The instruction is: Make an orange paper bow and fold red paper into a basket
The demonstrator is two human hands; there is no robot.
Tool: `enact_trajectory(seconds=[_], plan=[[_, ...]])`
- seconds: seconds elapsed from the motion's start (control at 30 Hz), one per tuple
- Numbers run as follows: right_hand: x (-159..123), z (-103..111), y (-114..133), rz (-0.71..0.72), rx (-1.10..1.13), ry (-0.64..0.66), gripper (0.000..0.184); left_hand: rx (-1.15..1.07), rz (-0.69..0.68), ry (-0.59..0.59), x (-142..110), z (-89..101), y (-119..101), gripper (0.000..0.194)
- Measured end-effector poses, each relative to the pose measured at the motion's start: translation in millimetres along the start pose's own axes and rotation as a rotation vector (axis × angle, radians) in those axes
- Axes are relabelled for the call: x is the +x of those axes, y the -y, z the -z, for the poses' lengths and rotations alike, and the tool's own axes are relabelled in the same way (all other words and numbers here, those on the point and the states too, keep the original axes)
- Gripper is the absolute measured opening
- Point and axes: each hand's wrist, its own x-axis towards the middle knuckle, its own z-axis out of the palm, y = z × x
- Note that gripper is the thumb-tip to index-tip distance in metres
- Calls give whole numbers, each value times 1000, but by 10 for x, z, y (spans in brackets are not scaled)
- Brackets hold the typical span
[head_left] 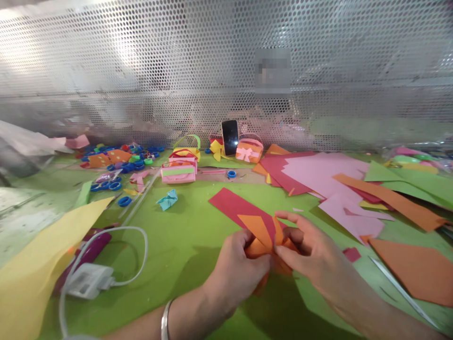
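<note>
A folded orange paper piece [262, 232] sits between both hands above the green table cover [184, 236]. My left hand [236, 270] pinches its left side, fingers curled, a silver bangle on the wrist. My right hand [307, 250] grips its right side, index finger stretched over the top. A dark red paper strip [233, 207] lies just behind the fold, partly under it.
Pink, red, orange and green paper sheets [325, 177] spread at the right. A yellow sheet [38, 264], a white charger with cable [88, 279] and a purple tool lie at the left. Small paper baskets [179, 169], a phone [230, 137], blue rings and a perforated metal wall [177, 61] stand behind.
</note>
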Motion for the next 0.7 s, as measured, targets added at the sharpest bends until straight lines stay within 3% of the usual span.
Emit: enact_trajectory(seconds=[0.17, 0.3, 0.47, 0.57, 0.7], plan=[[14, 38, -41, -107, 88, 44, 61, 119, -139, -3, 5, 10, 41, 28], [23, 82, -49, -108, 107, 79, 57, 55, -61, -42, 5, 26, 26, 30], [57, 103, -40, -147, 140, 102, 60, -228, 89, 110, -9, 56, -23, 38], [70, 120, -54, -127, 83, 97, 60, -180, 152, 61, 6, 78, -19, 33], [39, 124, -39, -47, -71, 17, 62, -168, 118, 6, 18, 78, -11, 37]])
